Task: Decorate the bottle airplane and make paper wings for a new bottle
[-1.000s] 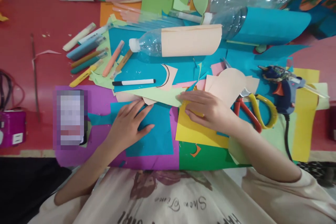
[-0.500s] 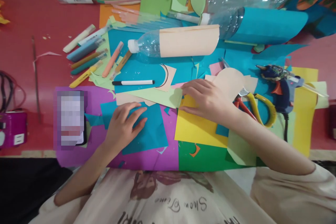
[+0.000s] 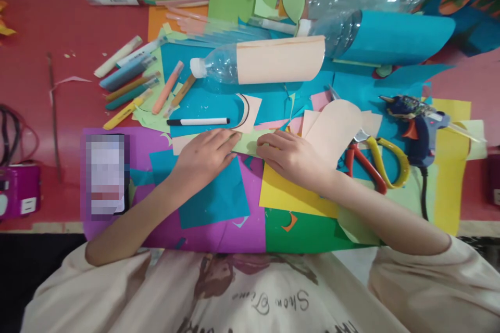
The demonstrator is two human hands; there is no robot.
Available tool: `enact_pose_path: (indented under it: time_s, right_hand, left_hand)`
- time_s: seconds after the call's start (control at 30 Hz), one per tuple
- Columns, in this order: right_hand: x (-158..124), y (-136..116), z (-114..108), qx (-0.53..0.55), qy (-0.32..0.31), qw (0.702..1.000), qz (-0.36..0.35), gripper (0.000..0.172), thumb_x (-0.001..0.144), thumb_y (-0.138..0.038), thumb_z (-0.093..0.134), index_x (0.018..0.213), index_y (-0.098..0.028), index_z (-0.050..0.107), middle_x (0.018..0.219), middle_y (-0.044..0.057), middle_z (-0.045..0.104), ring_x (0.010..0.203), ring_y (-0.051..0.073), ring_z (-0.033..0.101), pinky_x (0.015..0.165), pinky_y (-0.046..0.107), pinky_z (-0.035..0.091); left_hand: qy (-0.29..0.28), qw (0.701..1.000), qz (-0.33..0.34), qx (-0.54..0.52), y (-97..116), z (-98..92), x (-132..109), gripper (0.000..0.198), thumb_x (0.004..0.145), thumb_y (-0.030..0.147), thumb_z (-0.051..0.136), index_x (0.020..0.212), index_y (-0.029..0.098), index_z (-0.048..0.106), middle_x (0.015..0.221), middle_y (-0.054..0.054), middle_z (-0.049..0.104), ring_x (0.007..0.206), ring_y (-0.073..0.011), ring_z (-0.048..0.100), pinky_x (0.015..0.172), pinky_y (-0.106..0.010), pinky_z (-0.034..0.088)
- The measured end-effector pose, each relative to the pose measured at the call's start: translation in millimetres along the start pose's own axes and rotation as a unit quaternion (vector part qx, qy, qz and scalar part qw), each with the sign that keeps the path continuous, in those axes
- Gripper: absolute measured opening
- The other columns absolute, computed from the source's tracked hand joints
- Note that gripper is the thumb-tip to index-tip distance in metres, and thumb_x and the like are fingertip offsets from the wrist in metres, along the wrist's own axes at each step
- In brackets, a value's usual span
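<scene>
A light green piece of paper [image 3: 249, 142] stretches between my two hands, its ends hidden under them. My left hand [image 3: 207, 153] has its fingers together over the left part of the paper, thumb at the lower edge. At the other end my right hand [image 3: 287, 153] curls its fingers around the paper. A peach paper piece with a black curved line [image 3: 252, 114] lies just beyond the fingertips. Below my left hand is a blue paper sheet [image 3: 211, 197], and a yellow sheet [image 3: 300, 195] sits under my right hand. A white marker with a black cap [image 3: 203, 122] lies nearby.
A bottle wrapped in peach paper [image 3: 279, 60] and one wrapped in blue paper [image 3: 406, 36] lie behind. Right are a rounded peach cutout [image 3: 339, 125], scissors [image 3: 390, 166] and a glue gun [image 3: 424, 135]. Several markers [image 3: 127, 70] and a phone [image 3: 107, 174] are left.
My left hand has moved up and right from above the blue sheet onto the light green paper. My right hand has shifted slightly left and down, still at that paper.
</scene>
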State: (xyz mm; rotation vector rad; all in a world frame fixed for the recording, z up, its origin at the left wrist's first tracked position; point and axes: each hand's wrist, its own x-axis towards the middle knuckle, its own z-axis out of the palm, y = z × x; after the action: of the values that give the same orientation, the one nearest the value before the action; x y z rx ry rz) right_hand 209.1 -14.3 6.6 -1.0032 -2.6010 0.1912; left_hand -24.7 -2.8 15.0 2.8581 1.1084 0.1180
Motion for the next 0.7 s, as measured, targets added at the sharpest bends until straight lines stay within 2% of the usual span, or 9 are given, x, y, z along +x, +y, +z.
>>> enact_pose_path:
  time_s: [0.2, 0.3, 0.4, 0.53, 0.6, 0.63, 0.7]
  right_hand:
    - [-12.2, -12.9, 1.0, 0.008, 0.042, 0.999, -0.012, 0.029, 0.098, -0.009, 0.04, 0.09, -0.013, 0.068, 0.099, 0.012, 0.075, 0.077, 0.02, 0.064, 0.066, 0.033, 0.052]
    - [-19.5, -19.3, -3.0, 0.048, 0.041, 0.998, -0.002, 0.027, 0.098, -0.011, 0.041, 0.093, -0.013, 0.067, 0.102, 0.012, 0.076, 0.088, 0.021, 0.068, 0.072, 0.034, 0.057]
    - [-26.4, -22.4, -8.6, 0.118, 0.026, 0.992, 0.035, 0.021, 0.098, -0.013, 0.043, 0.098, -0.015, 0.064, 0.106, 0.011, 0.076, 0.099, 0.022, 0.07, 0.078, 0.036, 0.06]
    - [-32.9, -21.8, -15.2, 0.19, 0.041, 0.974, 0.117, 0.016, 0.099, -0.015, 0.042, 0.099, -0.018, 0.058, 0.099, 0.011, 0.076, 0.088, 0.018, 0.072, 0.074, 0.031, 0.061]
    - [-36.0, -22.9, -16.8, 0.167, 0.076, 0.973, 0.141, 0.012, 0.099, -0.016, 0.043, 0.098, -0.018, 0.056, 0.092, 0.01, 0.075, 0.082, 0.017, 0.071, 0.068, 0.029, 0.06]
    - [-37.8, -24.4, -16.9, 0.141, 0.102, 0.976, 0.133, 0.01, 0.098, -0.018, 0.046, 0.096, -0.018, 0.055, 0.086, 0.009, 0.074, 0.077, 0.017, 0.071, 0.064, 0.029, 0.059]
    - [-41.0, -29.3, -15.6, 0.09, 0.139, 0.984, 0.067, 0.012, 0.097, -0.022, 0.049, 0.088, -0.02, 0.056, 0.073, 0.005, 0.071, 0.065, 0.016, 0.068, 0.057, 0.028, 0.056]
  left_hand:
    - [-0.016, 0.999, -0.011, 0.037, 1.8, 1.1, -3.2, 0.04, 0.101, 0.022, 0.035, 0.133, 0.008, 0.057, 0.131, -0.017, 0.064, 0.121, -0.027, 0.062, 0.102, -0.039, 0.051]
    - [-0.043, 0.999, -0.024, 0.017, -1.5, -1.5, -5.7, 0.044, 0.1, 0.026, 0.039, 0.138, 0.009, 0.052, 0.14, -0.019, 0.057, 0.126, -0.0307, 0.059, 0.105, -0.044, 0.049]
    - [-0.063, 0.997, -0.029, -0.022, -8.9, -5.2, -7.6, 0.047, 0.098, 0.029, 0.041, 0.14, 0.012, 0.051, 0.145, -0.017, 0.053, 0.131, -0.0318, 0.055, 0.108, -0.048, 0.047]
    - [-0.056, 0.997, -0.018, -0.056, -22.1, -8.9, -10.8, 0.042, 0.098, 0.022, 0.036, 0.131, 0.015, 0.06, 0.144, -0.012, 0.056, 0.132, -0.0274, 0.055, 0.108, -0.045, 0.048]
    - [-0.043, 0.997, -0.019, -0.057, -27.5, -9.4, -13.1, 0.041, 0.098, 0.019, 0.033, 0.127, 0.014, 0.063, 0.139, -0.011, 0.06, 0.129, -0.0254, 0.058, 0.107, -0.043, 0.05]
    - [-0.035, 0.997, -0.023, -0.058, -29.2, -9.5, -14.3, 0.042, 0.097, 0.017, 0.033, 0.126, 0.014, 0.063, 0.137, -0.011, 0.062, 0.128, -0.0246, 0.059, 0.106, -0.042, 0.051]
    - [-0.018, 0.997, -0.034, -0.063, -30.3, -9.3, -16.2, 0.042, 0.097, 0.015, 0.032, 0.126, 0.014, 0.063, 0.134, -0.011, 0.064, 0.126, -0.024, 0.061, 0.105, -0.043, 0.053]
